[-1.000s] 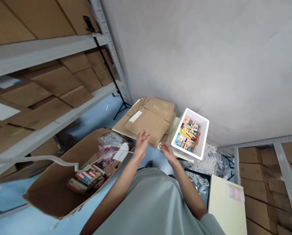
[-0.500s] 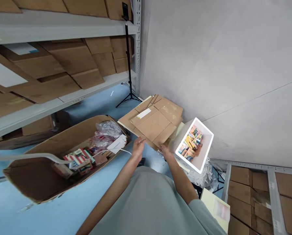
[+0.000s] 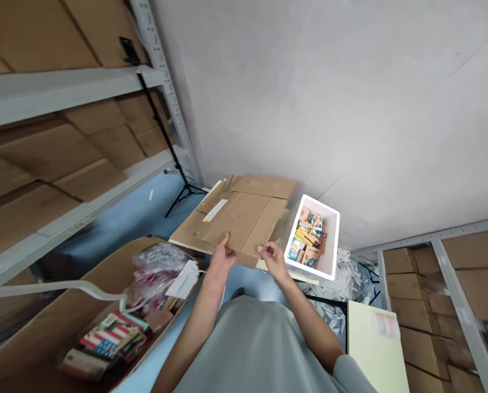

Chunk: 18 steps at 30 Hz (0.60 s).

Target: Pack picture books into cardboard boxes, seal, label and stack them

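Observation:
A flattened brown cardboard box [image 3: 244, 218] with a white label strip lies in front of me on a pale board. My left hand [image 3: 222, 257] is at its near edge, thumb on top and the other fingers partly hidden along the edge. At the near right corner, my right hand [image 3: 274, 260] pinches the cardboard between thumb and fingers. Close to the right hand stands a white foam box [image 3: 331, 240], holding several small colourful packs [image 3: 308, 234].
At left, a large open carton [image 3: 35, 338] holds colourful boxes [image 3: 113, 335] and plastic-wrapped items [image 3: 158, 262]. A black tripod [image 3: 162, 131] stands by the carton-filled shelf [image 3: 84, 210]. Shredded paper [image 3: 342, 278] and a pale yellow board [image 3: 375, 349] are at right.
My view has swung, so the shelf, tripod and foam box sit further left. The cardboard now lies flatter and turned, its top folds shifted. My right hand has moved to its near right corner.

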Available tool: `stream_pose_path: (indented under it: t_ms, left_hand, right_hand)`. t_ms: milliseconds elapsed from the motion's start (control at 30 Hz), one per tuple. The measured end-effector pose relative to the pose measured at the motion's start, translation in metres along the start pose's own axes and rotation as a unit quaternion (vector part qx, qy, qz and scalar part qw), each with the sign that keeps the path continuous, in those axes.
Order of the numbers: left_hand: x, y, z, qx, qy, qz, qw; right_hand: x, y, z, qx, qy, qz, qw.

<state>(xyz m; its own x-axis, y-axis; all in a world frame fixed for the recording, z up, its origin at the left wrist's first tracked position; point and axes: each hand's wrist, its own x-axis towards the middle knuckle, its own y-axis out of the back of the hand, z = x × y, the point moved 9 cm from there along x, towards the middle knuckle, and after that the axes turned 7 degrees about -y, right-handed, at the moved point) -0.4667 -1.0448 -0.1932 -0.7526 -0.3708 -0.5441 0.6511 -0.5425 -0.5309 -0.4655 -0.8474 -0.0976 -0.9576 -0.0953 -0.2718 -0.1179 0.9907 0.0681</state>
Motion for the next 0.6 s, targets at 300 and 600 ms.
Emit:
stream_pose_path:
  t_ms: [300,600]
  left_hand:
    - [-0.068,-0.162,-0.035,-0.011,0.11,-0.178,0.978]
    - [-0.253,-0.278,-0.225,0.182,0.241,-0.434,0.849]
  right_hand:
    - [-0.076,0.136,-0.011,0.059,-0.019,0.09,0.994]
    - [-0.345,0.383,0.027,0.112,0.004,0.54,0.834]
